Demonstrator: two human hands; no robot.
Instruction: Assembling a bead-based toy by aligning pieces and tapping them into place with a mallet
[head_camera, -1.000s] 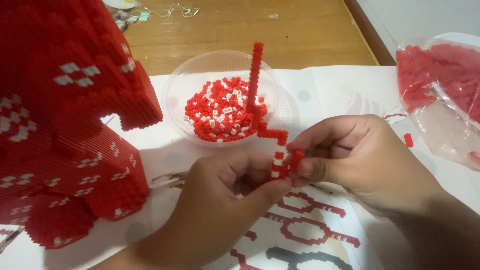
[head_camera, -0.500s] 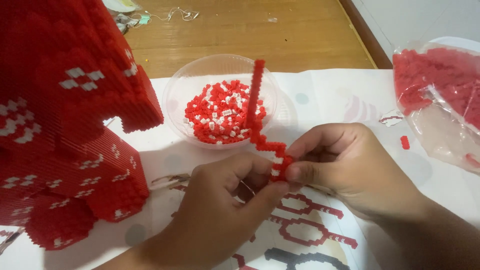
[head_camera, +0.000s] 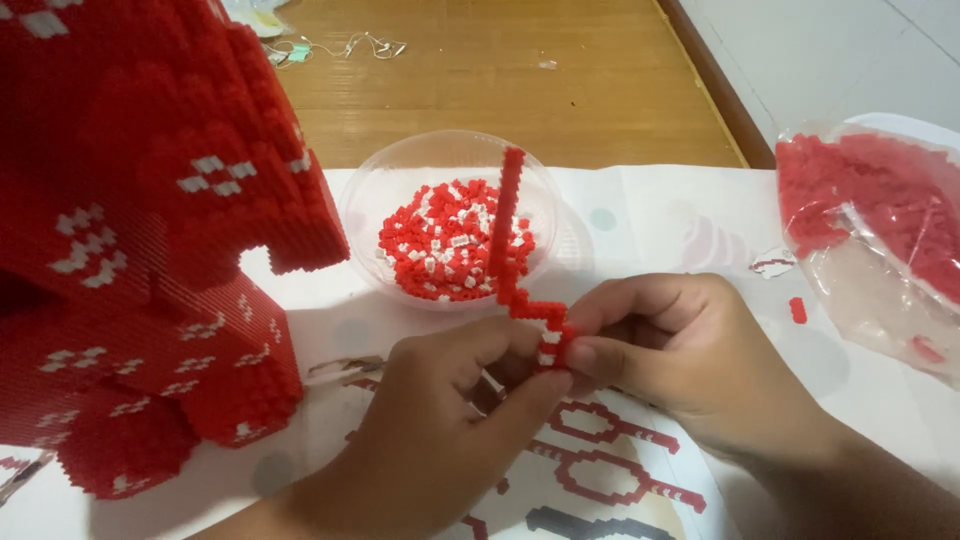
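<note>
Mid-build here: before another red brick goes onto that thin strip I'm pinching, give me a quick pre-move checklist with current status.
1. Strip held at its lower end: ok. The left hand and right hand both pinch the base of the red brick strip.
2. Strip in one piece: ok. It rises upright, with a stepped bend near the fingers.
3. Brick supply within reach: ok. The clear bowl of red and white bricks sits just behind the hands.
4. Spare stock: ok. The plastic bag of red bricks lies at right.
5. Loose brick ready in fingers: cannot tell, fingers hide it.
6. Clearance from the large red model: ok, it stands apart at left.
</note>
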